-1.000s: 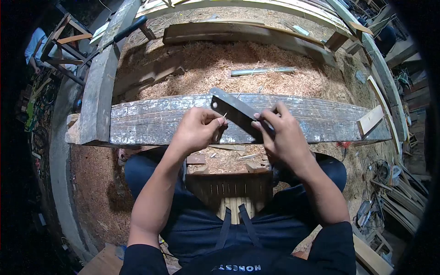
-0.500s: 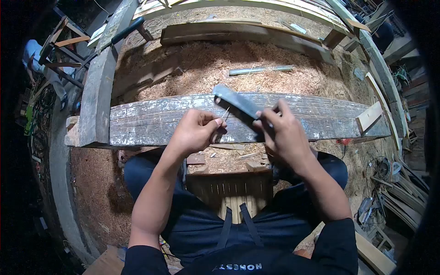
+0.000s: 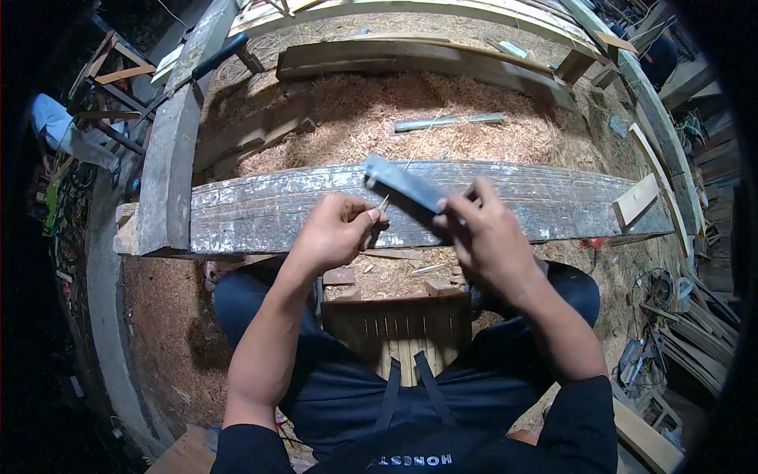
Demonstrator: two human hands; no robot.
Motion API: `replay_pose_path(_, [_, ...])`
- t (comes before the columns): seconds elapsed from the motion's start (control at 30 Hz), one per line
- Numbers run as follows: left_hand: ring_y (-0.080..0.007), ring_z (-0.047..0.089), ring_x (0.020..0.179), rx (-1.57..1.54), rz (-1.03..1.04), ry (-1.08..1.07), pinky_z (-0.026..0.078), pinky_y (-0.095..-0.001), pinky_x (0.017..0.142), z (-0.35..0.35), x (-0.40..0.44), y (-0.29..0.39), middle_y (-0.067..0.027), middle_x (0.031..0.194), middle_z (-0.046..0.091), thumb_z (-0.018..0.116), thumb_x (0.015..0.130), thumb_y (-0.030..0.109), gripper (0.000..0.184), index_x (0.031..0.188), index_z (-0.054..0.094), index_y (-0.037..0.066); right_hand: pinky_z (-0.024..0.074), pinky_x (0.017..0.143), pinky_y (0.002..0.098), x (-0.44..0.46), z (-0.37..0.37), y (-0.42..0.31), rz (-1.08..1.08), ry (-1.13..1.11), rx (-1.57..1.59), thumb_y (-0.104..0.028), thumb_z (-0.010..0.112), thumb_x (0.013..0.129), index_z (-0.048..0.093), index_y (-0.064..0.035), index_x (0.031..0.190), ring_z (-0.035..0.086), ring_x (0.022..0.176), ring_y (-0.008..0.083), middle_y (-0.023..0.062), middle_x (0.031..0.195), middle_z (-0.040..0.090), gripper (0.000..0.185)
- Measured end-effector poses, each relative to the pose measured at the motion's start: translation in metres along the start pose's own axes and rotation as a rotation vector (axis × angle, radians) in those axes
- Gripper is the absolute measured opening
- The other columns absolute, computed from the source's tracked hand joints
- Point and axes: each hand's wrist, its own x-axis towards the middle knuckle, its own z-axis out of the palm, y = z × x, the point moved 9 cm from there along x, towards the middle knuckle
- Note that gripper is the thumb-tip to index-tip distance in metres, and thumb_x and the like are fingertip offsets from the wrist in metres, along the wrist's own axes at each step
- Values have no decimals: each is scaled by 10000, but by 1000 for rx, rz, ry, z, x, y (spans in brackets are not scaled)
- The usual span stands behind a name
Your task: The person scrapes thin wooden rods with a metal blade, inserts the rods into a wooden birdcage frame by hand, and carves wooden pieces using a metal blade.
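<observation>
My right hand (image 3: 491, 229) is closed round the near end of a broad grey blade (image 3: 401, 182), which slants up to the left above the worn beam (image 3: 276, 207). Its handle, if it has one, is hidden in the fingers. Pinched in my left hand (image 3: 338, 227) is a thin wooden stick (image 3: 384, 203), with its tip just below the far end of the blade. Whether blade and stick touch, I cannot tell. A thin pale sliver (image 3: 409, 164) shows just above the blade.
Wood shavings (image 3: 363, 122) cover the ground, with a narrow wooden strip (image 3: 448, 122) and a long plank (image 3: 410, 63) beyond the beam. A small board (image 3: 636, 201) leans at the beam's right end. A slatted wooden seat (image 3: 395, 320) is between my legs. Another person (image 3: 59, 126) bends at far left.
The blade's far end has shifted slightly left and down. Less of the stick shows above my left fingers. The pale sliver above the blade is new. The other person has shifted left.
</observation>
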Motion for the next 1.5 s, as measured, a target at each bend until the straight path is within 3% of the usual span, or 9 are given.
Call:
replay_pose_path(0.43, [-23,414,501,43,14,-2,318,-229,454,-1,-3,-2,59,623,536,565,1030,156,231,1031,719,-16,546,659,520,-1,-5,4,19,30,24,-225,662,952,602,-56,1053,677,783,440,224,1023,543,206])
replay_pose_path(0.63, [-22,413,497,23,12,15,323,-236,452,-3,-8,10,57,619,548,570,1026,150,228,1027,727,-14,552,649,512,1,-4,9,36,40,-66,-247,649,965,604,-54,1061,679,768,424,223,1024,538,220])
replay_pose_path(0.7, [-66,535,600,-31,-16,14,442,-275,548,-4,-10,11,-44,685,643,574,991,101,232,1005,722,-76,556,643,507,-1,-5,10,44,28,-51,-252,644,970,604,-54,1055,683,760,412,219,1025,538,220])
replay_pose_path(0.83, [-68,538,592,134,-8,0,448,-272,546,-7,-7,4,-39,678,642,583,987,108,233,1003,730,-72,571,645,497,-6,-1,2,2,-11,-8,-255,629,981,607,-57,1047,693,745,377,204,1025,543,210])
replay_pose_path(0.9, [-20,448,516,47,25,2,343,-221,465,-5,-6,1,49,614,564,596,1006,152,228,1018,733,-29,575,647,497,-4,-3,2,17,-11,-24,-250,631,979,608,-59,1047,694,747,373,201,1024,543,204])
replay_pose_path(1.0, [-20,446,511,95,-19,-21,340,-220,460,-5,-9,6,47,610,562,595,1008,147,224,1024,735,-27,579,646,494,-8,-5,2,10,-18,-57,-246,635,976,608,-62,1044,694,748,370,199,1022,544,198])
replay_pose_path(1.03, [-56,498,552,100,-24,-24,430,-257,526,-7,-9,2,-21,657,631,604,979,120,229,1005,736,-66,578,642,491,-10,-3,0,-7,-29,-53,-245,637,974,606,-62,1041,693,747,370,200,1020,544,197])
replay_pose_path(1.17, [-46,482,539,-50,-37,-38,407,-251,509,-5,-11,-2,-14,672,634,582,1003,123,246,1026,725,-75,580,650,484,-4,-9,7,62,-10,-89,-211,651,959,605,-66,1039,688,753,368,190,1030,531,172])
replay_pose_path(1.5, [-53,481,492,5,-37,-43,391,-268,458,-10,-13,1,-21,642,632,581,1004,123,242,1016,731,-66,577,655,501,-9,-2,3,19,5,-8,-191,633,972,603,-42,1016,684,730,365,195,1001,540,158])
